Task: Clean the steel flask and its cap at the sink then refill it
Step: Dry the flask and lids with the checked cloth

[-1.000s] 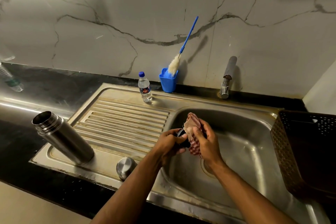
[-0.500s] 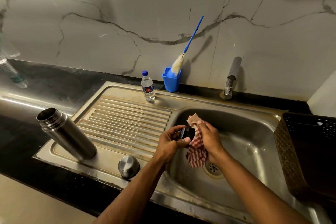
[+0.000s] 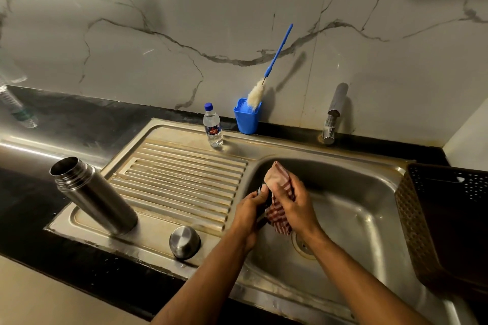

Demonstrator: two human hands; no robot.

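We are holding a small dark part (image 3: pixel 262 194) over the sink (image 3: pixel 369 192). We think it is the inner stopper of the flask, but it is mostly hidden, so we cannot be sure. Our left hand (image 3: pixel 250 207) curls round it. Our right hand (image 3: pixel 293 203) grips a red checked cloth (image 3: pixel 277 216) and presses it on the part.

Half a second ago the cloth hung down lower and we could see more of the dark part. Now the cloth is bunched up higher and covers it. So we think we are rubbing it all the way round, and this bit of the cleaning is not done.

The steel flask (image 3: pixel 95 196) stands open on the ribbed draining side, to the left. Its round steel cap (image 3: pixel 184 241) sits near it, close to the front edge. Both wait there, apart from our hands.

A small water bottle (image 3: pixel 212 125) and a blue cup (image 3: pixel 247 119) with a bottle brush (image 3: pixel 266 76) stand at the back. The tap (image 3: pixel 333 113) shows no water running. A dark basket (image 3: pixel 449 219) on the right is cut off. Another bottle (image 3: pixel 15 105) far left on the worktop is blurry.
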